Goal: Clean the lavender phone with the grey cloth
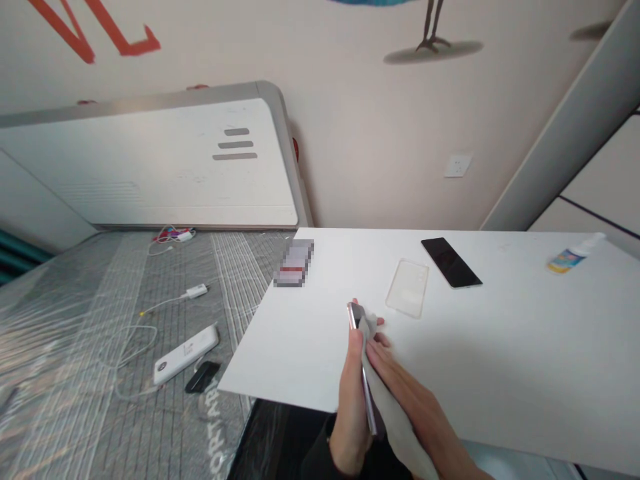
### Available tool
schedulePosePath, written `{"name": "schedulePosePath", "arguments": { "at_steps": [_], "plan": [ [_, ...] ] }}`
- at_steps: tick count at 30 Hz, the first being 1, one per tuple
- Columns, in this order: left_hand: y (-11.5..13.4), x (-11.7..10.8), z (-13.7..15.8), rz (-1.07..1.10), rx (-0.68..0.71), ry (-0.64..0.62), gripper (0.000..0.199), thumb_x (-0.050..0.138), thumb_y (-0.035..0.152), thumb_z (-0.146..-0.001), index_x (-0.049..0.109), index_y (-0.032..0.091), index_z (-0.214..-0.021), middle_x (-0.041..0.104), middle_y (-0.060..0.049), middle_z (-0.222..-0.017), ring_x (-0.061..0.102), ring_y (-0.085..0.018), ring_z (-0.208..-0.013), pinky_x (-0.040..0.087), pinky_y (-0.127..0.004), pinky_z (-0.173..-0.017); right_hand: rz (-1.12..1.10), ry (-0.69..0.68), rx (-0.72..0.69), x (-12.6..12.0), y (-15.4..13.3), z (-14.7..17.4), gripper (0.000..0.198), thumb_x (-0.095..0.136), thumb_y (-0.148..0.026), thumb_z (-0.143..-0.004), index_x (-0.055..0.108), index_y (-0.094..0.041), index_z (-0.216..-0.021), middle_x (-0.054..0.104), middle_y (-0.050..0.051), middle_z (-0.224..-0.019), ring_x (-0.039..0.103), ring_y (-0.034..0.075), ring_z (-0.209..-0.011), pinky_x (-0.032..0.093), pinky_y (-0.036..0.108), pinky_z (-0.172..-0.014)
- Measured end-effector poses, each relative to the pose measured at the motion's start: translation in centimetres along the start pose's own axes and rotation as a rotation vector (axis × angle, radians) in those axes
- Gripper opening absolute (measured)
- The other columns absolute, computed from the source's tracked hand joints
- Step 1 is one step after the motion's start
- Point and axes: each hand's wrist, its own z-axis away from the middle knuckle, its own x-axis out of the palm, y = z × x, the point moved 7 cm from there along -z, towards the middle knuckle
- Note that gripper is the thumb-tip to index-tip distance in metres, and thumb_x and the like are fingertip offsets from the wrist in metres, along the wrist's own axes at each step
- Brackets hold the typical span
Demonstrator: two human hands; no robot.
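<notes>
So, head cam (only view here): I'd call this partway, with a slim purple-edged phone [369,400] standing on edge between the hands, nearer the wearer and left of the see-through rectangular plastic case [407,288], which lies off it on the white flat worktop [505,373]. Left hand [353,400] is closed around the phone; right hand [403,387] is pressed flat, pushing a soft pale-grey cloth [393,423] onto it. Can't tell how much surface is left, since cloth and fingers hide most of it. Other stuff: a black silver-rimmed slab device [451,263] just right of the case, a white bottle with a blue-and-yellow label [570,259] well right, and a pixelated greyish block [294,264] well left. Closest possible obstacle is the case itself, near the right fingertips, not touching.
</notes>
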Motion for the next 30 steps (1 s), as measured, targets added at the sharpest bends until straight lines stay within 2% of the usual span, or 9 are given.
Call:
{"name": "schedulePosePath", "arguments": {
  "at_steps": [2,5,10,12,14,17,21,26,30],
  "plan": [
    [-1.8,0.8,0.1,0.252,-0.195,-0.125,0.070,0.060,0.070,-0.089,0.069,0.012,-0.127,0.065,-0.018,-0.136,0.058,-0.030,-0.131,0.045,-0.043,-0.112,0.052,-0.093,0.024,0.7,0.4,-0.5,0.068,0.041,-0.031,-0.100,0.022,-0.013,-0.163,0.031,0.010,-0.165,0.035,0.023,-0.151,0.038,0.039,-0.122],
    [-2.5,0.7,-0.1,0.502,-0.316,-0.250,0.055,0.055,0.061,-0.095,0.074,0.015,-0.118,0.066,-0.016,-0.136,0.055,-0.026,-0.136,0.039,-0.042,-0.118,0.204,-0.195,0.064,1.1,1.2,-0.5,0.070,0.047,-0.022,-0.093,0.031,-0.011,-0.160,0.035,0.012,-0.163,0.036,0.027,-0.150,0.038,0.049,-0.122],
    [-2.8,-1.7,-1.1,0.539,-0.297,-0.290,0.049,0.048,0.057,-0.100,0.063,0.030,-0.138,0.063,-0.010,-0.143,0.054,-0.020,-0.138,0.035,-0.039,-0.120,0.281,-0.203,-0.106,0.0,0.5,1.1,0.055,0.051,-0.017,-0.086,0.058,-0.012,-0.140,0.059,0.009,-0.146,0.055,0.020,-0.136,0.051,0.033,-0.112],
    [-3.1,-2.1,-1.3,0.562,-0.295,-0.283,0.050,0.045,0.057,-0.101,0.059,0.031,-0.141,0.061,-0.010,-0.144,0.054,-0.021,-0.138,0.035,-0.041,-0.120,0.283,-0.212,-0.087,-0.1,0.8,1.2,0.053,0.048,-0.011,-0.085,0.061,-0.014,-0.137,0.061,0.007,-0.144,0.057,0.018,-0.134,0.050,0.031,-0.113],
    [-3.5,-2.0,-1.4,0.605,-0.292,-0.296,0.047,0.044,0.052,-0.103,0.067,0.026,-0.134,0.064,-0.012,-0.140,0.055,-0.021,-0.137,0.034,-0.038,-0.121,0.311,-0.252,-0.021,0.4,1.7,0.6,0.059,0.046,-0.008,-0.087,0.055,-0.015,-0.145,0.055,0.006,-0.151,0.052,0.019,-0.139,0.045,0.036,-0.118],
    [-3.2,-1.7,-1.8,0.686,-0.240,-0.334,0.046,0.034,0.040,-0.108,0.076,0.023,-0.120,0.071,-0.008,-0.131,0.058,-0.017,-0.133,0.029,-0.033,-0.124,0.346,-0.367,0.087,1.8,3.4,-1.1,0.062,0.052,-0.023,-0.097,0.039,-0.015,-0.157,0.038,0.007,-0.162,0.040,0.024,-0.148,0.038,0.047,-0.123],
    [-3.0,-1.8,-1.8,0.686,-0.282,-0.360,0.050,0.030,0.042,-0.109,0.076,0.024,-0.120,0.071,-0.006,-0.132,0.058,-0.016,-0.134,0.025,-0.034,-0.126,0.326,-0.441,0.105,2.2,3.1,-1.7,0.086,0.056,-0.069,-0.094,0.041,-0.010,-0.156,0.037,0.011,-0.161,0.041,0.031,-0.147,0.038,0.052,-0.122],
    [-3.5,-2.2,-1.6,0.609,-0.344,-0.292,0.042,0.043,0.050,-0.105,0.059,0.038,-0.141,0.063,-0.007,-0.144,0.063,-0.024,-0.128,0.035,-0.049,-0.120,0.344,-0.455,-0.190,0.7,-0.6,1.0,0.062,0.059,-0.045,-0.100,0.047,-0.016,-0.153,0.045,0.004,-0.157,0.050,0.023,-0.141,0.043,0.033,-0.119],
    [-3.9,-1.5,-2.1,0.652,-0.341,-0.290,0.041,0.044,0.043,-0.106,0.067,0.025,-0.134,0.072,-0.008,-0.129,0.067,-0.020,-0.120,0.036,-0.039,-0.120,0.359,-0.471,0.008,0.3,2.3,0.1,0.087,0.056,-0.074,-0.092,0.044,-0.015,-0.155,0.046,0.009,-0.157,0.051,0.030,-0.140,0.044,0.045,-0.118]
  ]
}}
